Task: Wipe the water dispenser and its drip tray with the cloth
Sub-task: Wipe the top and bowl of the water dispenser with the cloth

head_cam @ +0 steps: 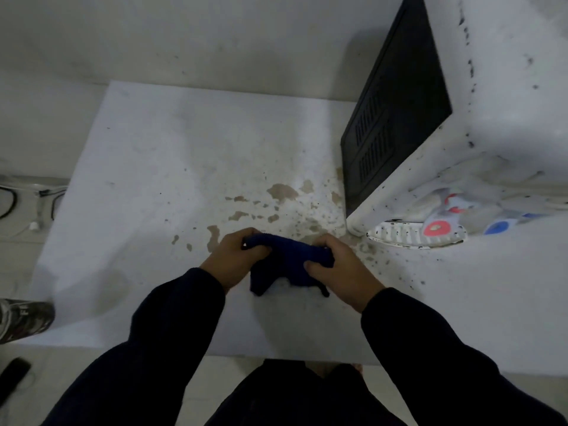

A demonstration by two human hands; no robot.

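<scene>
A dark blue cloth [289,265] is bunched between my two hands just above the white table top [153,179]. My left hand [233,259] grips its left end and my right hand [338,269] grips its right end. The white water dispenser [504,103], speckled with dark spots, stands at the right with a black side panel [396,118]. Its white slotted drip tray [399,236] juts out at the bottom, to the right of my right hand. A red tap [438,229] and a blue tap [499,226] hang over the tray.
Brown stains [282,192] and dark specks lie on the table between my hands and the dispenser. A shoe [24,316] and cables [40,201] are on the floor at the left. A dark object [13,375] lies at the lower left.
</scene>
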